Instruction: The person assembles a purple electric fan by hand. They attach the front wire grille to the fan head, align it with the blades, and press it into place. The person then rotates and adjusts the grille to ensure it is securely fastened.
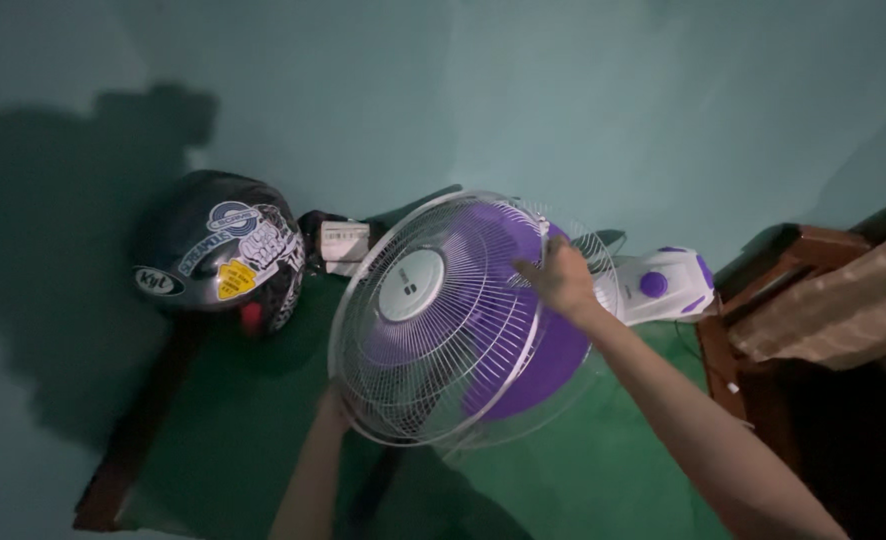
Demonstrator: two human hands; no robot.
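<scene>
Indoors, a person steadies a fan (443, 320) with both bare hands on a green surface (603, 470) set against a pale teal wall (523, 90). Right hand (563, 275) lies on the upper right of the white wire grille (393, 390), fingers curled over the wires at the rim in a closed grip on the guard. Left hand (335, 410) meets the grille's lower left edge from below; it is mostly hidden behind the rim, so its grip cannot be told. Purple blades (538, 350) show through the wires around a white hub cap (411, 285). Fan head is tilted, its face turned up toward the camera, and the white motor housing (663, 285) with purple knob (653, 284) juts out behind it to the right. A dark helmet (225, 252) covered in stickers rests on the surface to the fan's left, near the wall. Between helmet and fan sits a small white box (345, 242). A brown wooden chair (793, 300) stands at right, just beside the surface
</scene>
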